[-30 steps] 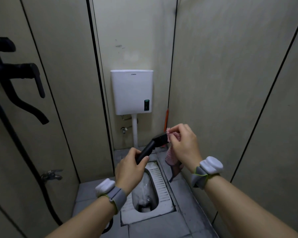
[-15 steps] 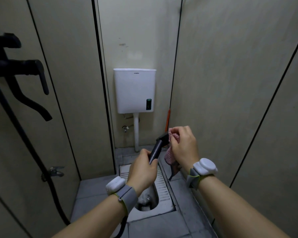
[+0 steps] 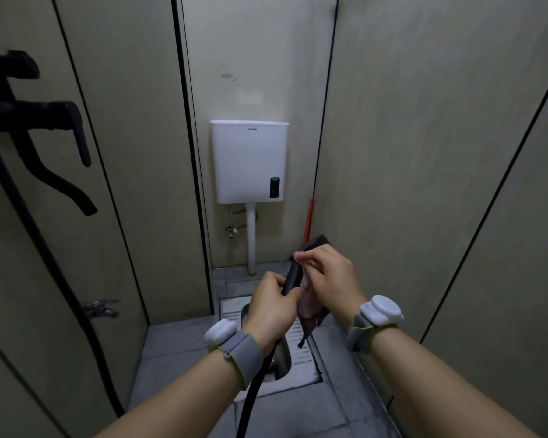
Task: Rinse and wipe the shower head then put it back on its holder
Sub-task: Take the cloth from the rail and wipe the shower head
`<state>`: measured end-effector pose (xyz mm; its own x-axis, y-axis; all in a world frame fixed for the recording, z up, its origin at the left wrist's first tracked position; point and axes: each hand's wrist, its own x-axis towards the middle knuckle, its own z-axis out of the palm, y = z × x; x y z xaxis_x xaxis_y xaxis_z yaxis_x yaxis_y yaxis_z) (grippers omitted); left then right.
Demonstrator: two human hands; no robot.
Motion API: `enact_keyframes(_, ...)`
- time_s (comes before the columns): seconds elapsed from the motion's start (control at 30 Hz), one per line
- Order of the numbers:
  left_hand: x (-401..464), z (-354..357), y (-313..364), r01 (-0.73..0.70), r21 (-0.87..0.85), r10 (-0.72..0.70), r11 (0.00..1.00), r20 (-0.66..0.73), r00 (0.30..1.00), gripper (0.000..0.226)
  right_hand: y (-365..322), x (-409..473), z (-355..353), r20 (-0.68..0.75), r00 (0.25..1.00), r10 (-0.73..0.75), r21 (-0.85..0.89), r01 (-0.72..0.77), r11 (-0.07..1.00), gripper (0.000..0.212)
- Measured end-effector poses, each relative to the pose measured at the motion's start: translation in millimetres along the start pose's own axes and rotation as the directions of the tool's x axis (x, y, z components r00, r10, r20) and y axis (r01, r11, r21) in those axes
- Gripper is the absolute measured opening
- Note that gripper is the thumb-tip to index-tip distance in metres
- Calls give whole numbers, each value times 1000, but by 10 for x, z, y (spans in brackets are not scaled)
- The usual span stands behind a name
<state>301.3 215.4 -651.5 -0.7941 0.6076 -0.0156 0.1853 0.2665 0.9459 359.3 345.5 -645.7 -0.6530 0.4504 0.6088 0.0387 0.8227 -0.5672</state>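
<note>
Gripping the black shower head (image 3: 293, 275) by its handle, the left hand (image 3: 271, 311) has its fingers curled round the stem, thumb laid along the near side. The head end sticks up past the fingertips of the right hand (image 3: 328, 275), tilted toward the right wall. Those right fingers are bent and pinch a pink cloth (image 3: 307, 303) against the upper stem; the rest of the cloth hangs below the palm, between the two hands. A black hose (image 3: 255, 387) drops from under the left fingers toward the floor. Beyond the fingers stand a white cistern (image 3: 249, 161) and a floor toilet (image 3: 283, 352). Far left of the fingers, black wall fittings (image 3: 32, 116) hang on the wall.
</note>
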Motion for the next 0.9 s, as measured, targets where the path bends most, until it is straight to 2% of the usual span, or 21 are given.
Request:
enact_keyframes(0.07, 6, -28, -41, 17, -18, -17, 1000, 30, 999, 18, -8, 46, -55, 115, 991, 66, 62, -74, 995, 19)
enact_keyframes(0.17, 39, -73, -53, 90, -208, -73, 974, 86, 994, 16, -14, 124, -136, 245, 966, 82, 43, -95, 994, 20)
enact_keyframes(0.3, 47, -66, 30, 201, -548, -157, 812, 126, 980, 28, -118, 60, -98, 327, 943, 58, 29, -71, 997, 21)
enact_keyframes(0.37, 30, -76, 44, 209, -606, -146, 768, 152, 978, 44, -169, 12, -104, 398, 916, 47, 29, -64, 997, 20)
enact_keyframes(0.43, 30, -99, 2, 198, -572, -136, 796, 150, 979, 54, -183, 15, -179, 498, 866, 46, 26, -68, 997, 23)
enact_keyframes(0.5, 47, -125, -59, 200, -501, -145, 842, 147, 978, 53, -202, 54, -268, 502, 861, 77, 136, -167, 976, 27)
enact_keyframes(0.57, 82, -132, -126, 158, -412, -125, 897, 107, 986, 37, -209, 146, -347, 341, 927, 157, 302, -266, 915, 31)
enact_keyframes(0.63, 100, -138, -210, 73, -274, -57, 959, 65, 996, 11, -164, 283, -402, 144, 963, 226, 368, -264, 892, 35)
enact_keyframes(0.7, 99, -149, -265, -23, -134, 30, 991, 53, 998, 11, -117, 407, -450, 29, 970, 243, 315, -240, 918, 39)
enact_keyframes(0.77, 94, -161, -294, -139, -11, 139, 990, 40, 989, 20, -45, 469, -475, -37, 973, 230, 151, -222, 963, 37)
enact_keyframes(0.83, 64, -166, -297, -245, 82, 242, 966, 36, 969, 25, -1, 428, -464, -41, 987, 155, -60, -157, 986, 31)
enact_keyframes(0.9, 53, -163, -300, -302, 126, 302, 945, 24, 953, 28, -4, 325, -416, 30, 998, 46, -137, -42, 990, 24)
